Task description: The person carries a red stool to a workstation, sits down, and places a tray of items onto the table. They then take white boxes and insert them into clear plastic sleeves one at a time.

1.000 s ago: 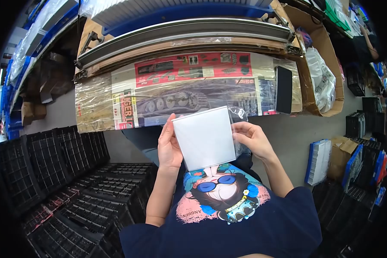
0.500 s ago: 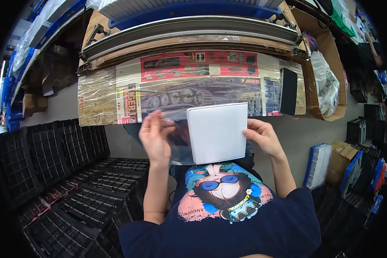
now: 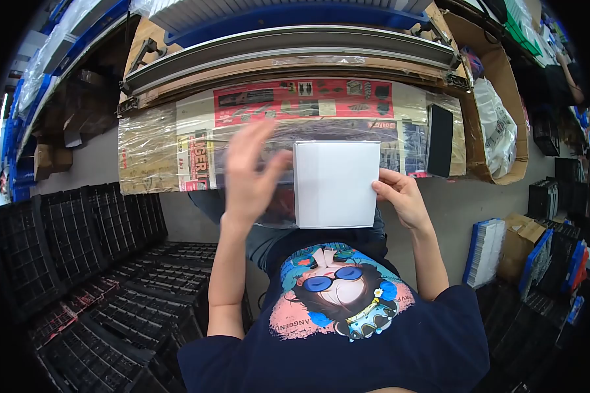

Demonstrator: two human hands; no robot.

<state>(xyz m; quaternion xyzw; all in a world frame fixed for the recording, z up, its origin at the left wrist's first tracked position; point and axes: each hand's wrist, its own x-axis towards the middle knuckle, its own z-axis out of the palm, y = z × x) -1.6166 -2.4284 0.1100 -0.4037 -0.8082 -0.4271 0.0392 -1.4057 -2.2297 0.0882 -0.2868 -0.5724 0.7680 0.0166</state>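
Note:
A flat white box (image 3: 336, 185) is held upright by its right edge, pinched between the thumb and fingers of my right hand (image 3: 401, 196). Clear plastic film (image 3: 280, 200) sticks out from the box's left side. My left hand (image 3: 252, 173), blurred by motion, is raised with its fingers apart in front of this film and left of the box. Whether it touches the film cannot be made out. Behind both hands lies the taped cardboard surface (image 3: 151, 154) of the bench.
A black phone (image 3: 440, 141) lies at the bench's right end, beside a carton (image 3: 514, 141) with plastic bags. A metal rail (image 3: 288, 49) crosses the bench in front of a blue tray. Black crates (image 3: 105, 236) stand on the left. Another person's arm shows at the upper right.
The box has shifted right and up and its film now extends to the left. My left hand has let go of the box's left edge and risen. My right hand still holds the right edge.

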